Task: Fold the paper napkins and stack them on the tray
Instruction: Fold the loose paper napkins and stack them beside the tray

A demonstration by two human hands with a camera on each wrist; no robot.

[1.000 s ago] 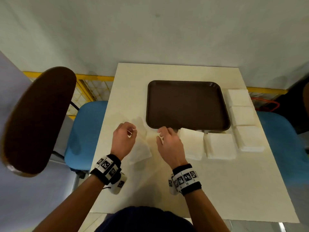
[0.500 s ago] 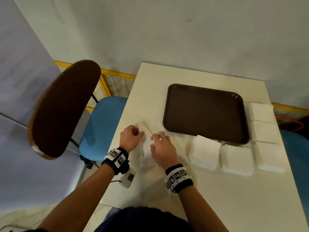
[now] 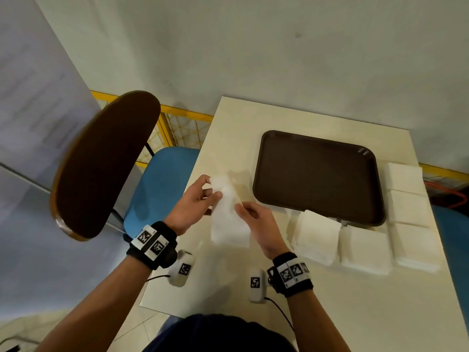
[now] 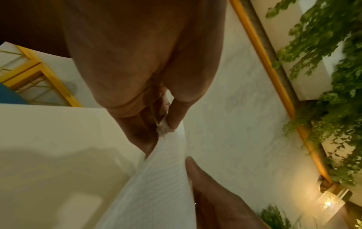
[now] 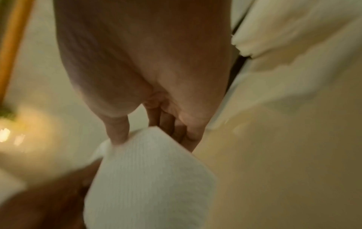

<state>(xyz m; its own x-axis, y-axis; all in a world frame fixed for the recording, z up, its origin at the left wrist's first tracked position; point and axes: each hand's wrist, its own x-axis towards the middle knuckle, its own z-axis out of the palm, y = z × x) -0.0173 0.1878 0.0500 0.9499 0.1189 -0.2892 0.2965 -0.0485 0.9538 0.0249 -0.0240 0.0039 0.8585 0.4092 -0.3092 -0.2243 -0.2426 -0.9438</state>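
A white paper napkin (image 3: 228, 219) hangs folded between both hands, lifted above the cream table (image 3: 330, 301) left of the tray. My left hand (image 3: 195, 201) pinches its upper left edge; the left wrist view shows thumb and fingers nipping the napkin (image 4: 156, 178) at its top. My right hand (image 3: 253, 219) pinches its right edge, with the napkin (image 5: 147, 178) between thumb and fingers in the right wrist view. The dark brown tray (image 3: 317, 174) lies bare at the table's far middle.
Several stacks of white napkins (image 3: 317, 240) line the tray's near edge and the right side (image 3: 406, 207). A brown chair back (image 3: 101, 163) and blue seat (image 3: 157, 186) stand left of the table. A yellow mesh frame (image 3: 182, 128) runs behind.
The napkin has been lifted off the table and now hangs as a long strip between both hands. The head camera has swung left, shifting the table to the right.
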